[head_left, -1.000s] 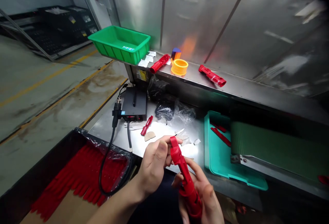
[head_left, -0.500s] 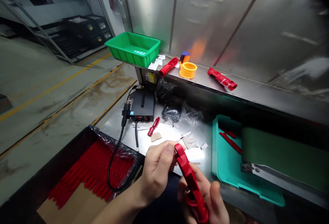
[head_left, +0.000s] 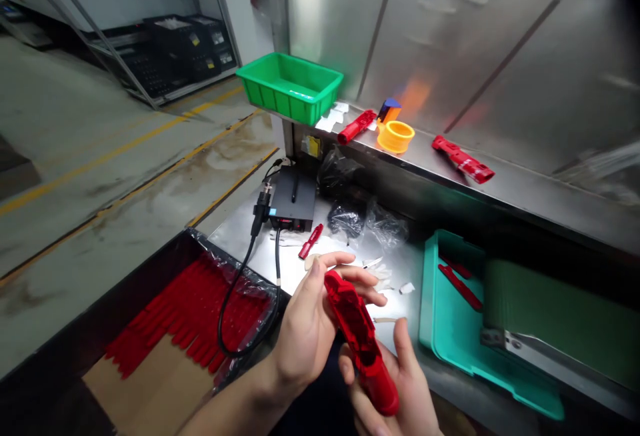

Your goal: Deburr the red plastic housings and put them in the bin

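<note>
A long red plastic housing [head_left: 356,329], with its hollow side facing up, lies slanted between my hands. My right hand [head_left: 395,386] has its fingers curled under the lower, rounded end, and the thumb stands off to the side. At the upper end, my left hand [head_left: 313,323] rests against the housing with thumb and fingers stretched out, not wrapped round it. Just beyond, on the metal bench, are a smaller red plastic piece [head_left: 311,241], a thin pen-like tool [head_left: 373,263] and crumpled pale scraps [head_left: 407,288].
A black box of red parts [head_left: 190,316] stands at left. A black corded unit [head_left: 294,197] sits behind it. The shelf holds a green bin [head_left: 290,89], an orange ring [head_left: 395,137] and red housings [head_left: 464,159]. A teal tray [head_left: 453,329] lies by a green conveyor belt [head_left: 555,323] at right.
The red housing has turned so its hollow side shows. My left hand's fingers have gone from pinching near its upper end to stretched out. The view has shifted left.
</note>
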`<state>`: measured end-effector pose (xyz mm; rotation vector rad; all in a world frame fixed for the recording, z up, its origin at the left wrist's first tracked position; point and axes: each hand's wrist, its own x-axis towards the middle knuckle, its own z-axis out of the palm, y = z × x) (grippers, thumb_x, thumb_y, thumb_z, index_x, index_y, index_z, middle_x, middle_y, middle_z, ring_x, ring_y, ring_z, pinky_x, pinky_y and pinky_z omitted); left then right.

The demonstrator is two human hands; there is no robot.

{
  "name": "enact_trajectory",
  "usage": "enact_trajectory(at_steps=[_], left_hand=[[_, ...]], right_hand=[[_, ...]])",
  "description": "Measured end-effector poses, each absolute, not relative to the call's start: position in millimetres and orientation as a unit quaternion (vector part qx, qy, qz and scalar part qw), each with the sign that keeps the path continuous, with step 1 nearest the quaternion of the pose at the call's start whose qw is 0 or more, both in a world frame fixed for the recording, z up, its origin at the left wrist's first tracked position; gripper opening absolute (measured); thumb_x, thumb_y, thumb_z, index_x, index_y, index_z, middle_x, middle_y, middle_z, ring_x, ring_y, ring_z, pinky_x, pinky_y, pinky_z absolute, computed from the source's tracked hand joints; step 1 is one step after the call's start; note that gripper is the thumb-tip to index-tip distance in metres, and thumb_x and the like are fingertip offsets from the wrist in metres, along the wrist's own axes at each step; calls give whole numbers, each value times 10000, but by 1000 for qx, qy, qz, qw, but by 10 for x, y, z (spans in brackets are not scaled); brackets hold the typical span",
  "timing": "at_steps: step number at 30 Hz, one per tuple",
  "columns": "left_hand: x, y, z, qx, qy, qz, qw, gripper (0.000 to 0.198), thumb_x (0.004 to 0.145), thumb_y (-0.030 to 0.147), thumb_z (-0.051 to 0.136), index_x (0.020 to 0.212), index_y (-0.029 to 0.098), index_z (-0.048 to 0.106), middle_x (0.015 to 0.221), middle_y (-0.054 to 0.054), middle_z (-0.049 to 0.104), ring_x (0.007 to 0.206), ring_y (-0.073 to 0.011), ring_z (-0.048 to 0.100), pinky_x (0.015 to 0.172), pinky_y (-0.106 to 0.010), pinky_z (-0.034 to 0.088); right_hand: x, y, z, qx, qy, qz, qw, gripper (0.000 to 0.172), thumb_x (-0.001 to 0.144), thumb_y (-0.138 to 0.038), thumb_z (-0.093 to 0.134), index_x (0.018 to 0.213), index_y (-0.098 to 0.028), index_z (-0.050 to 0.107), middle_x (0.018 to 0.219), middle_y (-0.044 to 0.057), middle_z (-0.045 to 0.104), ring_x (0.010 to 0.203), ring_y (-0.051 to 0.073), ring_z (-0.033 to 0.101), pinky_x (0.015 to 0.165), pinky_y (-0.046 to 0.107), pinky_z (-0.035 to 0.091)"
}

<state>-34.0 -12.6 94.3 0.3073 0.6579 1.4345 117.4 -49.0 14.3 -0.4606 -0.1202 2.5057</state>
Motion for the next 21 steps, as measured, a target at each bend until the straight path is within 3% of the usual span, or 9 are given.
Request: enact_trajectory(at_steps=[4,9,12,16,21], left_hand=[[-475,-268,964,156,287,654,682,437,1036,594,531,1172,203,671,1019,-77,773,931,-260,776,584,-248,524],[-566,-472,945,223,263,653,674,479,1048,620,487,1276,247,683,1179,-79,761,1075,-250,739,709,-254,598],[-610,-550,975,261,267,639,673,516,1045,641,467,1313,257,685,1246,-92,756,1119,-266,727,704,-262,612],[-675,-587,1027,280,280,636,662,559,1007,662,533,1277,213,726,1228,-127,783,1155,-315,722,1003,-431,584],[-728,-642,1044,273,285,620,678,539,987,661,562,1305,261,732,1234,-132,790,1120,-344,744,889,-434,624]], right_hand=[[1108,-513,140,-209,-55,938,270,854,947,-912,380,1121,-139,696,571,26,652,369,144,580,372,199,510],[925,-482,204,-245,-53,937,244,812,913,-906,494,1211,-176,688,504,22,649,375,172,595,343,203,520],[837,-483,168,-257,-41,938,227,787,889,-911,530,1053,-164,714,550,60,694,377,163,608,339,197,519],[783,-500,94,-254,-61,944,200,884,893,-960,382,785,-140,691,488,70,646,335,145,569,312,182,470],[760,-510,127,-245,-97,946,188,922,919,-953,274,742,-153,697,477,63,623,291,129,505,283,177,413]])
